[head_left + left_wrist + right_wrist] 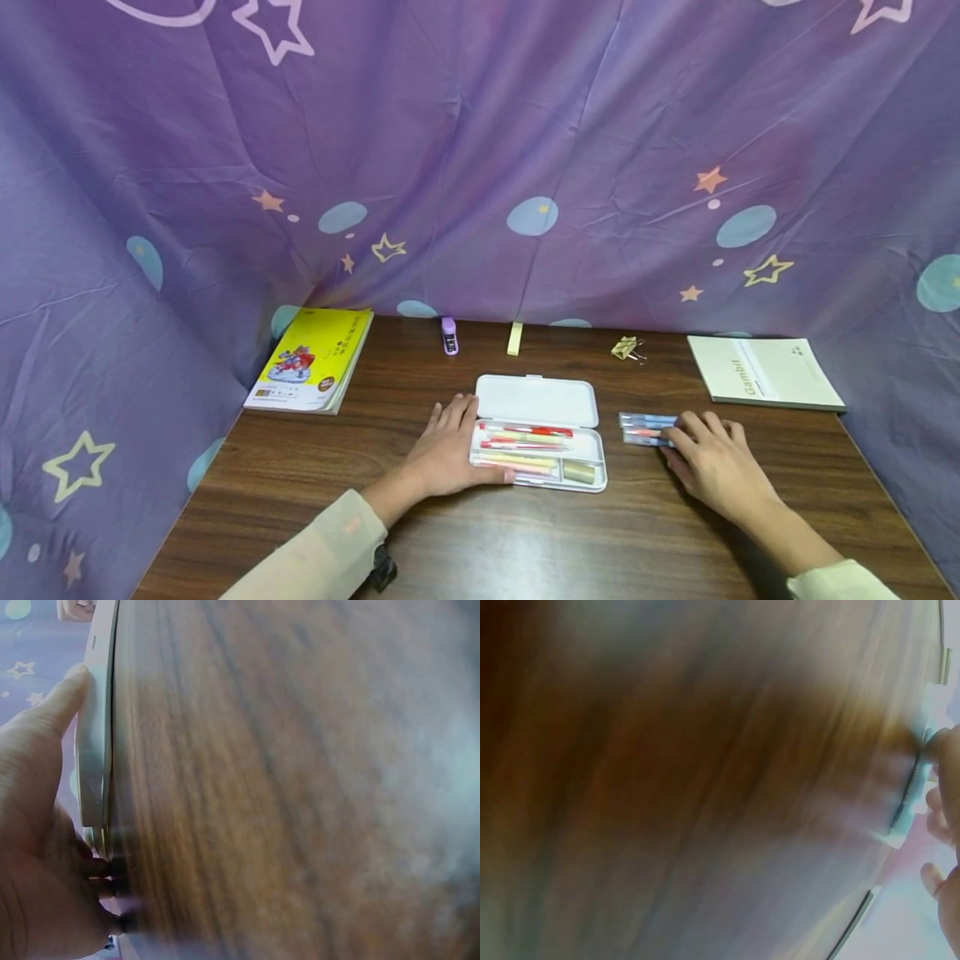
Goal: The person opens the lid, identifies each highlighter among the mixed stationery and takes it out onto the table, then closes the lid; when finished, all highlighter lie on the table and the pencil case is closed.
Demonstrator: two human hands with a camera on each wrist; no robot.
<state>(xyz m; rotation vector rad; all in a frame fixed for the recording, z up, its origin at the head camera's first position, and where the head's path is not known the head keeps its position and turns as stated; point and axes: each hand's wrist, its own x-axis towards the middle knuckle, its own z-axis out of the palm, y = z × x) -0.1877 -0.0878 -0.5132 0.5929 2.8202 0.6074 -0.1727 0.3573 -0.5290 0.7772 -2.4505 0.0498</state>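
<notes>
A brown table [637,525] bears pencil case [536,402], stapler [449,337], notebook [765,372], yellow book [318,357]

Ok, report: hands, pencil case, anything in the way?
Left hand against pencil case, left side. Right hand on pens, right ends. Case open. No obstacle visible between them.

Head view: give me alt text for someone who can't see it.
A left hand rests against an open white pencil case on a wooden desk; to its right, the right hand holds clear-capped pens. Toward the back: a yellow book, purple stapler and pale notebook.
</notes>
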